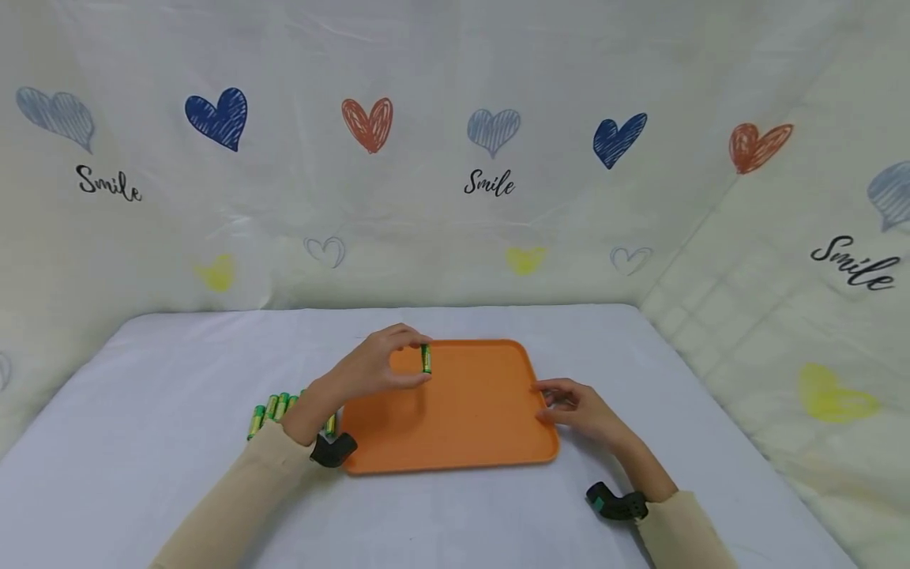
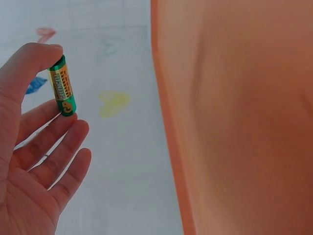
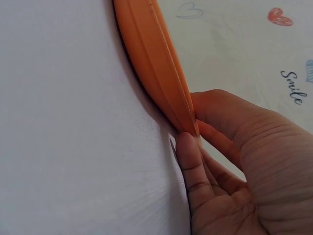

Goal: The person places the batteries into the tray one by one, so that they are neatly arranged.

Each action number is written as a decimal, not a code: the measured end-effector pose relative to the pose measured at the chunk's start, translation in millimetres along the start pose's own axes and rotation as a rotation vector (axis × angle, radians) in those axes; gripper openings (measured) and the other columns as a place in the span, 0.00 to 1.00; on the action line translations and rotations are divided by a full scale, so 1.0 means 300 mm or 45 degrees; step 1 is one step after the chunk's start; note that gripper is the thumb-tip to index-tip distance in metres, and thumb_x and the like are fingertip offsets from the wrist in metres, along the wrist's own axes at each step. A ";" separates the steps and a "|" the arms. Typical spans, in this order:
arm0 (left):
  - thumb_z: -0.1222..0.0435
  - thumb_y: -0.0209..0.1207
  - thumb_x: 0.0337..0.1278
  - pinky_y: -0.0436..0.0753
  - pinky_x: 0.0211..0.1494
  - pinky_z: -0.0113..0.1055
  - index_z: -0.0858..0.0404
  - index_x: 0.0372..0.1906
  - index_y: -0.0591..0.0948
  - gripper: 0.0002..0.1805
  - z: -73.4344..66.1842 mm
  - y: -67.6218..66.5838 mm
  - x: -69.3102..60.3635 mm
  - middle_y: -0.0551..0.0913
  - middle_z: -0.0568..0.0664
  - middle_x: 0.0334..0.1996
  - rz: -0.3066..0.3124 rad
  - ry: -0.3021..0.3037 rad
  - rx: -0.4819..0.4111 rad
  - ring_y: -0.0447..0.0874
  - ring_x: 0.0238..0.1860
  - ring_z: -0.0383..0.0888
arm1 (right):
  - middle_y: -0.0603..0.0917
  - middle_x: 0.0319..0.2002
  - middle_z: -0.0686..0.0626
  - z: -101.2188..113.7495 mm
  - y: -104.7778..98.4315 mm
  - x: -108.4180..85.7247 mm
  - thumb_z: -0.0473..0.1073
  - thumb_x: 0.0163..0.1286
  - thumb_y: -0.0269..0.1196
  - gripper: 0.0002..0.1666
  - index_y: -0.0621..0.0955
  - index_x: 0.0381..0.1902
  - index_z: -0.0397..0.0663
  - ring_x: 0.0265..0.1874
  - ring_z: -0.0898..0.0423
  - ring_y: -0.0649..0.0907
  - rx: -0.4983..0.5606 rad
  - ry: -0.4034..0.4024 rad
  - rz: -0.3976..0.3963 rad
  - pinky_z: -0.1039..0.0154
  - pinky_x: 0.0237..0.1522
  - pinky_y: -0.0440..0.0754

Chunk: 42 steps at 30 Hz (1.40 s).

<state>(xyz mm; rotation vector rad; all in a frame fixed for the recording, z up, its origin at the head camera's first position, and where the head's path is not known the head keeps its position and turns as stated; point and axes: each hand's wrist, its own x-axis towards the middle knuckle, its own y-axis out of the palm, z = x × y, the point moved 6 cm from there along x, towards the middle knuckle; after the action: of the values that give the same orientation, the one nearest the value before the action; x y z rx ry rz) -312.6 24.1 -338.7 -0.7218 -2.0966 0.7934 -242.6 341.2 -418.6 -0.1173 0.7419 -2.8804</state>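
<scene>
My left hand pinches a green and gold battery end to end between thumb and fingertips, above the left part of an orange tray. In the left wrist view the thumb of the hand presses one end of the battery, with a fingertip at the other. At the tray's right edge, my right hand touches the rim. The right wrist view has the hand with its thumb and fingers around the rim of the tray.
Several green and gold batteries stand on the white table left of the tray, partly hidden behind my left wrist. Another battery is close to the tray's left edge. A curtain with printed hearts hangs behind the table.
</scene>
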 end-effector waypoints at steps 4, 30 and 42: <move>0.60 0.71 0.52 0.81 0.52 0.40 0.61 0.55 0.81 0.24 -0.005 0.019 0.019 0.80 0.45 0.48 -0.009 0.031 -0.039 0.78 0.49 0.41 | 0.78 0.52 0.37 -0.005 0.006 0.002 0.38 0.62 0.70 0.29 0.77 0.60 0.35 0.44 0.58 0.79 0.018 -0.009 0.022 0.72 0.43 0.80; 0.61 0.70 0.53 0.79 0.54 0.51 0.67 0.56 0.80 0.26 0.013 0.199 0.139 0.80 0.52 0.49 0.104 0.038 -0.199 0.79 0.52 0.56 | 0.79 0.52 0.39 -0.008 0.019 0.002 0.38 0.61 0.71 0.28 0.78 0.59 0.38 0.44 0.54 0.78 0.029 0.018 -0.002 0.72 0.44 0.79; 0.59 0.70 0.54 0.79 0.54 0.42 0.67 0.58 0.79 0.27 0.020 0.264 0.182 0.80 0.49 0.48 0.119 0.027 -0.200 0.78 0.51 0.48 | 0.79 0.49 0.40 0.002 0.005 -0.004 0.38 0.62 0.70 0.28 0.77 0.59 0.37 0.43 0.55 0.78 -0.001 0.020 -0.018 0.72 0.42 0.79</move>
<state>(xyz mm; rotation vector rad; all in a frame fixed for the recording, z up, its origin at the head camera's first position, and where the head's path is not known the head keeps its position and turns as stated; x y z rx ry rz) -329.4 111.9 -374.7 -0.9150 -2.1356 0.6725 -241.3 339.8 -418.8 -0.0999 0.7477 -2.8975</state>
